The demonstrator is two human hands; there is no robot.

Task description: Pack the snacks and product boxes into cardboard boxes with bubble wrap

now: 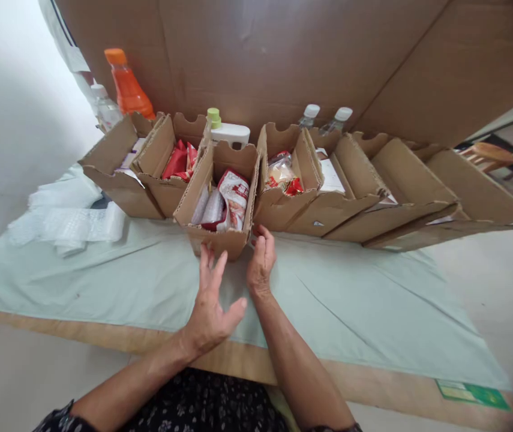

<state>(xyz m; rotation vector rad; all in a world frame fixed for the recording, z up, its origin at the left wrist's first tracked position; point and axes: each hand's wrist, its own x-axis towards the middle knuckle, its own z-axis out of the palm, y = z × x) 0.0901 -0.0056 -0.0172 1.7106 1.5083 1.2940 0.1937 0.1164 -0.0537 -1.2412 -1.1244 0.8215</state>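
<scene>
In the middle of the row, one open cardboard box [220, 240] stands slightly forward of its neighbours. Inside it are a red and white printed packet [234, 201] and a bubble-wrapped item [213, 207]. My left hand [211, 303] is at the front of this box, fingers apart and stretched toward its lower front wall; whether the fingertips touch it is unclear. At the box's right front corner is my right hand [261, 259], its fingers loosely curved beside the side wall with nothing visible in them. Part of its fingertips is hidden by the box.
More cardboard boxes [148, 195] line both sides, holding packets and papers. Behind stand an orange bottle [130, 90], white-capped bottles [310, 114] and a white container with a green cap [231, 132]. Bubble wrap [76, 216] lies left on the pale green cloth [116, 282].
</scene>
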